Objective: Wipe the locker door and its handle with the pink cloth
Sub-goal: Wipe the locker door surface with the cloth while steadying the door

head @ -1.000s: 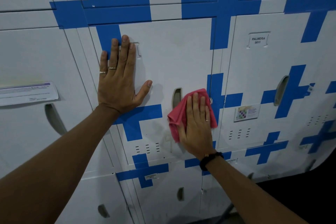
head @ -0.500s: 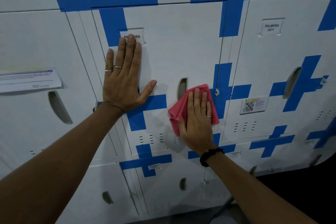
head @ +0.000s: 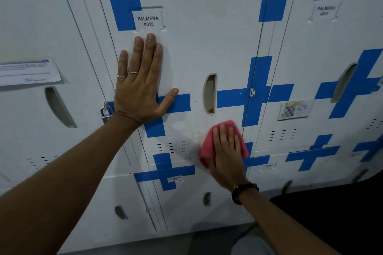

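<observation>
The white locker door [head: 207,43] labelled PALMERA 0015 carries blue tape crosses. Its recessed handle [head: 209,93] sits right of centre and is uncovered. My right hand [head: 228,155] presses the pink cloth [head: 207,147] flat against the door's lower right corner, below the handle, beside faint brownish smears. My left hand [head: 141,85] lies flat and spread on the door's left part, just under the label, holding nothing.
A silver padlock [head: 105,113] hangs at the door's left edge by my left wrist. Neighbouring lockers stand left, right [head: 323,51] and below. A paper notice [head: 29,70] is stuck on the left locker. A dark floor shows at the bottom right.
My right hand has slid the pink cloth down from beside the handle to the door's lower right corner, uncovering the handle. My left hand has stayed flat on the door.
</observation>
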